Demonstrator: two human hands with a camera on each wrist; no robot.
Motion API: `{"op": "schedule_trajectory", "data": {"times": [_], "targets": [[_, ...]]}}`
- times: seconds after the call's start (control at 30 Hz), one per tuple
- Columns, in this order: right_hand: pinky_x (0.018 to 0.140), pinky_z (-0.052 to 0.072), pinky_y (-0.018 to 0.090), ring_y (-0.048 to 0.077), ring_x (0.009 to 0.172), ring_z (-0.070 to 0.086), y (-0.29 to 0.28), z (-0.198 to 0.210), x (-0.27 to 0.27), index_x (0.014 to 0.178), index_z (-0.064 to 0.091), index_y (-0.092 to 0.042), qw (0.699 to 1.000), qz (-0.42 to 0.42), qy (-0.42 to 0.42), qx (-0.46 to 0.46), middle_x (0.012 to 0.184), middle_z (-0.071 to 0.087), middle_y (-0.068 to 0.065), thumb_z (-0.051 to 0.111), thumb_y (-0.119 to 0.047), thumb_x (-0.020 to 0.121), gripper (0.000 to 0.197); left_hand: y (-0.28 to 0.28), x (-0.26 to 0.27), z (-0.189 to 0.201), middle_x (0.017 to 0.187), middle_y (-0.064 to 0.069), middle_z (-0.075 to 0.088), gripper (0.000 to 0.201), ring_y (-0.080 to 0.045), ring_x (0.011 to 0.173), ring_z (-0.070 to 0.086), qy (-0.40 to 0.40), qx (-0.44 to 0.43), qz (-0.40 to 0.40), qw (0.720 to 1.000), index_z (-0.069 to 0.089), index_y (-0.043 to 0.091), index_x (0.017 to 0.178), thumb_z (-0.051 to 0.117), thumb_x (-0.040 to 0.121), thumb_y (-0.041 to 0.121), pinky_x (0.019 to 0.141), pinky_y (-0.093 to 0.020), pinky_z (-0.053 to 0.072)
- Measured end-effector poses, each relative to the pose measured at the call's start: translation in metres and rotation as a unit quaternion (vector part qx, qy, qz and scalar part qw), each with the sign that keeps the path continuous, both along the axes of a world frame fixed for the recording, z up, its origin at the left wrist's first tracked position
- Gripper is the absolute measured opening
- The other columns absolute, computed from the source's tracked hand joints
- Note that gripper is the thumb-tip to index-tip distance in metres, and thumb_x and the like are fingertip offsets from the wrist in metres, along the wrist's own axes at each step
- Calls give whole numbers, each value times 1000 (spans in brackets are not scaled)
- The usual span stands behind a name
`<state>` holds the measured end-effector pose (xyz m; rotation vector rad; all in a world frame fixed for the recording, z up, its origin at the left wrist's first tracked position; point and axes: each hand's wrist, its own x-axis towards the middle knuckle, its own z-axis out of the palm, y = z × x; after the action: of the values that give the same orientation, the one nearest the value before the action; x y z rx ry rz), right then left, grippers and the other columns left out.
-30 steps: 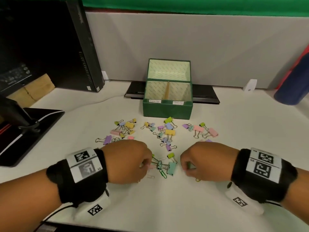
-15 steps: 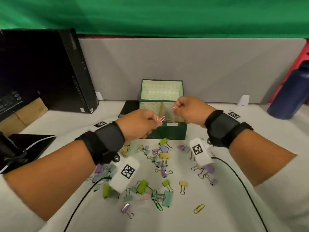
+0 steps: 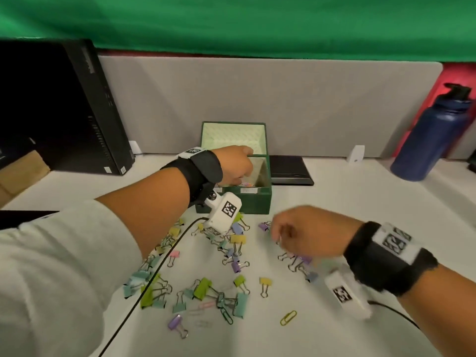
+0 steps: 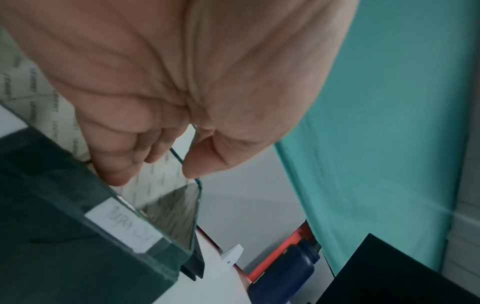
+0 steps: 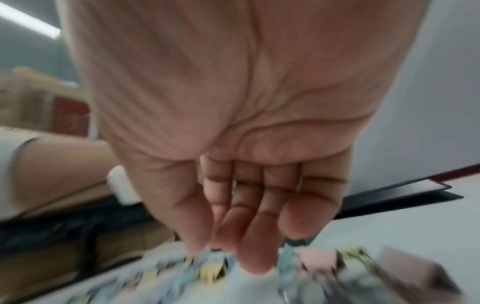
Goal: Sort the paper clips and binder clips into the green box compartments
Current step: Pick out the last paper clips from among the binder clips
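Note:
The green box (image 3: 247,205) stands open at the back of the desk, its lid upright. My left hand (image 3: 238,164) reaches over its rim with loosely curled fingers, and pink paper clips (image 3: 245,185) lie inside just under them. In the left wrist view the left hand (image 4: 158,170) holds nothing above the box (image 4: 64,236). My right hand (image 3: 283,234) hovers low over the binder clips (image 3: 296,261) right of the pile. The right wrist view shows this hand (image 5: 233,246) with fingers fairly straight and bare. Pastel binder clips (image 3: 206,292) and a yellow paper clip (image 3: 288,317) are scattered in front.
A black computer tower (image 3: 85,112) stands at the back left. To the back right is a blue water bottle (image 3: 432,140). A flat black device (image 3: 291,169) lies behind the box. A black cable (image 3: 154,274) runs from the left wrist camera across the clips.
My left hand moved forward over the box and the pink paper clip it pinched is gone from its fingers. My right hand dropped from the box down to the clips on the right.

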<state>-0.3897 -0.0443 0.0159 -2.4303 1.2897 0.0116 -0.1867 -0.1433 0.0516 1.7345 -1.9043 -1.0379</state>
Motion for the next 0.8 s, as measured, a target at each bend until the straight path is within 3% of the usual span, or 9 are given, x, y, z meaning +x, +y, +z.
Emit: {"op": "schedule_trajectory", "data": {"times": [0.1,0.17,0.23,0.33,0.43,0.5,0.6,0.7,0.8], "targets": [[68,45,18,7,76,55,37,-13,-6,97,64,-29,995,63,59,-43,87,59,-13,55,-30,88,12,9,7,2,132,-14,51,66,-19,95,56,40,-18,-10,999,35,21,152,45,93,-5,80,-24,56],[71,45,19,5,80,54,51,-16,-8,101,63,-33,994,90,58,-33,91,58,-14,58,-41,87,18,16,15,3,127,-7,55,57,-18,98,57,64,-45,-3,997,45,21,145,47,93,-3,83,-26,52],[72,44,18,2,84,53,57,-17,-10,106,62,-38,992,107,60,-1,94,57,-17,61,-51,84,26,28,25,3,115,4,62,39,-13,103,60,19,-132,-14,991,61,20,126,52,93,2,85,-21,51],[74,44,18,0,86,52,60,-23,-10,111,61,-40,990,119,76,19,97,56,-20,67,-53,81,34,62,38,-7,91,18,64,20,0,85,61,-116,-197,-108,968,71,27,100,59,90,13,81,-21,52],[72,40,17,1,86,53,57,-29,-6,111,63,-38,989,123,81,16,99,58,-19,67,-46,84,29,103,39,-24,85,18,61,14,1,75,57,-289,-139,-262,910,71,32,95,59,91,27,68,-19,46],[69,38,17,2,86,55,58,-32,-1,106,67,-34,988,128,86,13,100,61,-16,65,-40,87,21,125,39,-37,86,15,61,16,-2,74,55,-356,-97,-321,872,69,31,92,61,90,45,69,-23,48],[65,39,16,5,82,57,60,-35,7,97,68,-29,987,132,88,18,96,64,-12,60,-32,89,12,144,43,-47,90,13,61,41,-5,79,57,-361,-30,-324,874,67,32,94,64,78,69,74,-31,54],[68,48,23,9,80,58,61,-36,11,94,65,-26,990,124,69,6,93,62,-9,55,-27,90,11,154,51,-51,98,17,52,45,-5,87,53,-359,-7,-349,866,65,36,103,72,71,67,76,-27,50],[67,50,27,10,75,57,59,-35,12,93,61,-26,994,101,44,-18,86,62,-7,53,-24,91,9,157,57,-57,100,17,53,26,-5,89,53,-353,-23,-357,864,66,34,101,70,83,51,79,-28,51]]}}
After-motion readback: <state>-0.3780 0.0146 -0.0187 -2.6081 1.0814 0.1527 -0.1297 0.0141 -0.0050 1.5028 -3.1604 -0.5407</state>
